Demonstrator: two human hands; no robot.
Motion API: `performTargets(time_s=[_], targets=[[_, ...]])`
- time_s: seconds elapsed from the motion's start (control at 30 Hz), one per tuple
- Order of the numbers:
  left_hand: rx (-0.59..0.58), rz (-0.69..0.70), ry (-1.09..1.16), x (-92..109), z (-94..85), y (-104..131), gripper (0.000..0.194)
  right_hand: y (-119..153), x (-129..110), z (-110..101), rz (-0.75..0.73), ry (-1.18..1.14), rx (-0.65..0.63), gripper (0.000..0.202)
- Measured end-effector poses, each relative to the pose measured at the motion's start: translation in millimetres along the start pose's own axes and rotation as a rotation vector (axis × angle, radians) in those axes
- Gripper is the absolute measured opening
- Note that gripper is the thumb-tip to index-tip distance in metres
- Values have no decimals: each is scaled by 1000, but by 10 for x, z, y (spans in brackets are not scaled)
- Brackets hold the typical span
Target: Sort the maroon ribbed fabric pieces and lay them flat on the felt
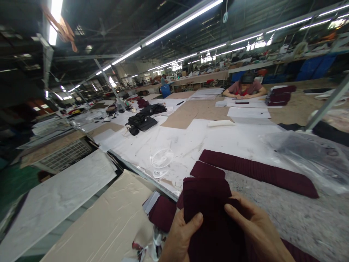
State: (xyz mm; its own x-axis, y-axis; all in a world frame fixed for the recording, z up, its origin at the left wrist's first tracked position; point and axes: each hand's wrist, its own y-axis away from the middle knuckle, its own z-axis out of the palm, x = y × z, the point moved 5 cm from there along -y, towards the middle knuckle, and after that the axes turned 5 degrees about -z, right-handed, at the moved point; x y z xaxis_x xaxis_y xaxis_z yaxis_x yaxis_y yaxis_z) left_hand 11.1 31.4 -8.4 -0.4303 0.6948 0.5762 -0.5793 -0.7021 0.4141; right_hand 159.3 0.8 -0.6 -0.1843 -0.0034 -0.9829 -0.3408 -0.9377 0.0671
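Dark maroon fabric pieces [209, 218] are held up at the bottom centre, between both hands. My left hand [181, 233] grips their left edge, thumb on the near face. On the right edge, my right hand [252, 222] is closed with its thumb on the cloth. Just behind lies a smaller maroon piece [207, 170] on the table. A long row of overlapping maroon pieces [259, 168] stretches to the right. Below left of the held cloth sits another maroon bundle [163, 213] with a pale grey strip.
A white fan [161, 159] stands on the white-covered table [180, 140]. Black cloth [143, 120] is piled farther back. Clear plastic [313, 156] lies at right. Across the table a person [247, 87] leans over beside a maroon stack [279, 96]. A beige-covered board [103, 222] is at lower left.
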Motion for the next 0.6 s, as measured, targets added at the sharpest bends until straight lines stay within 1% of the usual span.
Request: performTargets(time_s=[0.1, 0.23, 0.3, 0.4, 0.5, 0.6], targets=[[6, 10, -13, -16, 10, -8, 33, 6, -46, 25, -54, 38, 33, 24], [-13, 8, 12, -43, 27, -17, 35, 8, 5, 7, 18, -5, 99, 25], [-2, 7, 21, -45, 22, -17, 34, -4, 28, -24, 2, 40, 115, 26], [11, -1, 33, -42, 11, -12, 31, -35, 44, -43, -27, 90, 67, 24], [7, 6, 26, -29, 10, -8, 32, -53, 29, -24, -12, 81, 8, 22], [12, 20, 8, -12, 21, -2, 34, -50, 8, 19, 26, 39, -35, 28]])
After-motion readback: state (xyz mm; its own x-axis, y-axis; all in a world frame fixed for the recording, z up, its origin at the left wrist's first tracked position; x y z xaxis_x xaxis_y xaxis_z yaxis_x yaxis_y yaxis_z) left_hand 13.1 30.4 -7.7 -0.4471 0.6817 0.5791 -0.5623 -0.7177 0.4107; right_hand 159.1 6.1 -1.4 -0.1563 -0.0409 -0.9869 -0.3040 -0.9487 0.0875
